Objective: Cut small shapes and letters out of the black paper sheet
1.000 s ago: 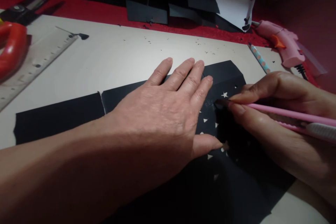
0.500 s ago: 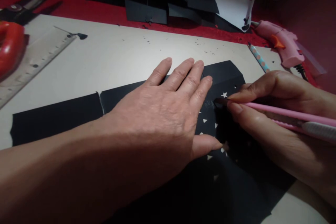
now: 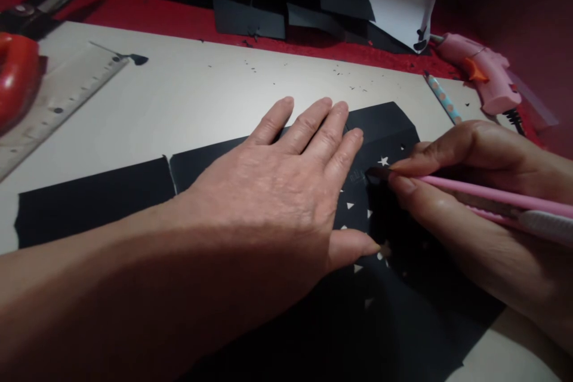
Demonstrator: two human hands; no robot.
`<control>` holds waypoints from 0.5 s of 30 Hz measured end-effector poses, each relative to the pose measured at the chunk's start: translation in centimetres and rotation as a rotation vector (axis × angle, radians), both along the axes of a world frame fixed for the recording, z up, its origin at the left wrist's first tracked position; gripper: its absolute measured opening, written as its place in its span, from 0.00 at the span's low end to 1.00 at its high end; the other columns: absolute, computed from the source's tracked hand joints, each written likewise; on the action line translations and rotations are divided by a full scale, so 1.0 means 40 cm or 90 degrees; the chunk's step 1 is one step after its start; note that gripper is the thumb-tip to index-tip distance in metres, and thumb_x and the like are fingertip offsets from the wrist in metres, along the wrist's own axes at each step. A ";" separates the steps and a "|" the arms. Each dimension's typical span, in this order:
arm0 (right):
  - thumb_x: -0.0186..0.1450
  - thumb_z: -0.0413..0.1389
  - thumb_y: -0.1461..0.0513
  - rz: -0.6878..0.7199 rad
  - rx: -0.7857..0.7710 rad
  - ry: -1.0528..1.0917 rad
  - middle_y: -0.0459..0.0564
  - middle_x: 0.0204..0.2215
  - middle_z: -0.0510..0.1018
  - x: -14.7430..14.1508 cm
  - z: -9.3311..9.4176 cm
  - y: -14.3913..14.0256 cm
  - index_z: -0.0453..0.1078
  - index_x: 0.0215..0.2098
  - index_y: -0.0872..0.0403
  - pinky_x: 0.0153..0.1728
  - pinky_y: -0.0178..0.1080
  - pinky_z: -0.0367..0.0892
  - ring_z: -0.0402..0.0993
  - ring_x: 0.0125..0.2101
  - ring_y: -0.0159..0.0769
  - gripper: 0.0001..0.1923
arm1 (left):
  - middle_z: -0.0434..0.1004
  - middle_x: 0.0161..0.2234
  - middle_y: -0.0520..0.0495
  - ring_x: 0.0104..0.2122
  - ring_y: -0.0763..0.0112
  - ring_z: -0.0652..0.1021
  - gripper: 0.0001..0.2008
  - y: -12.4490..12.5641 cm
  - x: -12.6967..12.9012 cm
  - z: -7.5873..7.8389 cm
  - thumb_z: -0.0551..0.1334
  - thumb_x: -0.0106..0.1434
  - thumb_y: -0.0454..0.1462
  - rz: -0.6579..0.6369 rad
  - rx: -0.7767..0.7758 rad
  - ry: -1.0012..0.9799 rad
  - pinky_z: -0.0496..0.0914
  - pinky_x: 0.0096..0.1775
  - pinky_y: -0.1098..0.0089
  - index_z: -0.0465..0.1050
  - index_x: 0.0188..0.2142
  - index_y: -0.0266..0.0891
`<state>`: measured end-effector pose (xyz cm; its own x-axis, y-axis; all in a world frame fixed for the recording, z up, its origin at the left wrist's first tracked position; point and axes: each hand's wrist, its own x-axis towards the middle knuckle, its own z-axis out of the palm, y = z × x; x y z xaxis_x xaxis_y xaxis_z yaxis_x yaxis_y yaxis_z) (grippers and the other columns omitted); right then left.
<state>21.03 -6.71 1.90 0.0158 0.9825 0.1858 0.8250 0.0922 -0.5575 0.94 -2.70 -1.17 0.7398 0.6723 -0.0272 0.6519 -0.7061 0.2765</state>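
My left hand (image 3: pixel 286 185) lies flat with its fingers apart on a sheet of black card (image 3: pixel 102 200). Pinched in my right hand (image 3: pixel 465 191) is a pink craft knife (image 3: pixel 496 194), its dark tip against the card just right of my left fingers. Faint pencil marks (image 3: pixel 357 176) show near that tip. Above it is a small star-shaped cutout (image 3: pixel 384 161), and several triangular and other small holes lie below. Part of the card is in the shadow of my right hand, so the cutouts there are hard to make out.
Scissors with an orange handle (image 3: pixel 18 80) and a clear ruler (image 3: pixel 58 110) lie at left. A pink glue gun (image 3: pixel 486 71) and a dotted pencil (image 3: pixel 443 97) are at right. Black card pieces (image 3: pixel 248 19) and white paper (image 3: pixel 398 3) lie at the back on a red surface.
Almost nothing differs. The knife tip stays at about the same spot by the pencil marks, and both hands keep their places; the view shifts very slightly.
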 end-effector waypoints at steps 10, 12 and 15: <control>0.63 0.65 0.55 0.023 0.025 -0.037 0.43 0.27 0.81 0.033 -0.011 -0.016 0.77 0.35 0.40 0.21 0.38 0.69 0.79 0.26 0.38 0.02 | 0.43 0.79 0.34 0.78 0.36 0.46 0.52 0.001 0.001 -0.005 0.55 0.70 0.66 0.004 0.008 -0.013 0.41 0.77 0.40 0.53 0.77 0.30; 0.64 0.65 0.52 0.014 0.038 -0.049 0.45 0.27 0.80 0.051 -0.014 -0.019 0.77 0.36 0.40 0.24 0.40 0.72 0.80 0.29 0.42 0.05 | 0.43 0.79 0.34 0.77 0.33 0.45 0.52 0.000 0.000 -0.006 0.55 0.70 0.66 0.001 0.004 -0.016 0.42 0.76 0.38 0.53 0.77 0.29; 0.64 0.65 0.50 0.006 0.047 -0.048 0.45 0.27 0.79 0.067 -0.013 -0.019 0.77 0.37 0.40 0.26 0.42 0.73 0.81 0.31 0.43 0.07 | 0.43 0.79 0.34 0.78 0.34 0.45 0.52 -0.001 -0.002 -0.007 0.53 0.70 0.66 -0.002 0.014 -0.020 0.42 0.76 0.39 0.51 0.78 0.29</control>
